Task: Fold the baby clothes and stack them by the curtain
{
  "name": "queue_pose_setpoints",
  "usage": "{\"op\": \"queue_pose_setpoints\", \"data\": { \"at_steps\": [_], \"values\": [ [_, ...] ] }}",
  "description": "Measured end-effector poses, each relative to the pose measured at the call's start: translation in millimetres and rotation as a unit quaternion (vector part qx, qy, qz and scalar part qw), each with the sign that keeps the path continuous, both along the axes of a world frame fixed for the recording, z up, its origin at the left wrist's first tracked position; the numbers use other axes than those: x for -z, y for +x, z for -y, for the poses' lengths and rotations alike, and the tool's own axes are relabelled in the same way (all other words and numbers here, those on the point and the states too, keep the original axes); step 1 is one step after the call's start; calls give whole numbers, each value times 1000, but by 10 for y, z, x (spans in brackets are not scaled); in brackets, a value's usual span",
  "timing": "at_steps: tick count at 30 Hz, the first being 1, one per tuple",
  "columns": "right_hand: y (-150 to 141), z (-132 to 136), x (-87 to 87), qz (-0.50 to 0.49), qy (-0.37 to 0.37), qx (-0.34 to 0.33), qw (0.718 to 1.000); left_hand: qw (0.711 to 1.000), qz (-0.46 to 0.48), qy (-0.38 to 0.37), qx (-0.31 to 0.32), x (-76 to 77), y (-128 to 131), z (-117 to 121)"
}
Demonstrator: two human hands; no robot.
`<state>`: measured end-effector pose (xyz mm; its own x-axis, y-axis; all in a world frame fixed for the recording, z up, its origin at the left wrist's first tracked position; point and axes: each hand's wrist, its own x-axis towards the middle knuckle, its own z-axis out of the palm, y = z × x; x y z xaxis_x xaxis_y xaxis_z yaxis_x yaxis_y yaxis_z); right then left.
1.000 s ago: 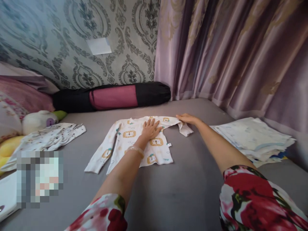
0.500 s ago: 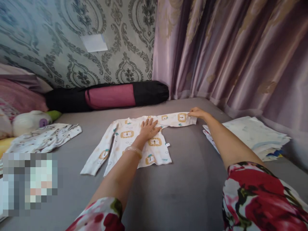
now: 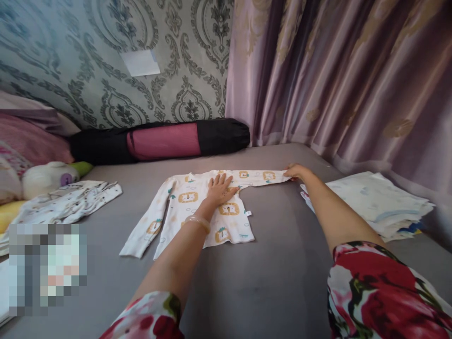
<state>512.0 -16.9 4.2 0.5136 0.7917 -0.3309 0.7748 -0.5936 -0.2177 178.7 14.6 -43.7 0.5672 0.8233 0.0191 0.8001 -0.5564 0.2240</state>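
Lying on grey bedding (image 3: 275, 273), a printed shirt (image 3: 188, 200); beyond, wallpaper (image 3: 190, 61), curtain (image 3: 310, 75)

shirt (image 3: 189, 207) partly hidden, object (image 3: 65, 259) pixelated

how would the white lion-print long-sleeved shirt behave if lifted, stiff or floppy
Probably floppy: the white, lion-printed, long-sleeved fabric shirt lies flat, its hem slightly wavy. It looks thin, so it should be light. Lifted only by the sleeve end in the right hand, it would likely sag.
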Motion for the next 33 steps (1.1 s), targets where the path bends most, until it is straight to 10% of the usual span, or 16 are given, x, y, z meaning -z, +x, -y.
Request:
{"op": "queue_pose_setpoints", "data": {
  "at_steps": [13,19,24,33],
  "values": [
    [-386,-147,-151,182,-35,-8,983,997,64,-32,6,-42,-38,-3],
    [-1222,-392,-149,165,125,-245,947,994,83,70,20,-204,100,269],
    [-1713,-609,1,126,125,-298,938,997,-15,49,50,-378,251,523],
    [-1681,-707,151,155,144,-287,934,1000,-16,-6,-3,-457,369,497]
  ]
}}
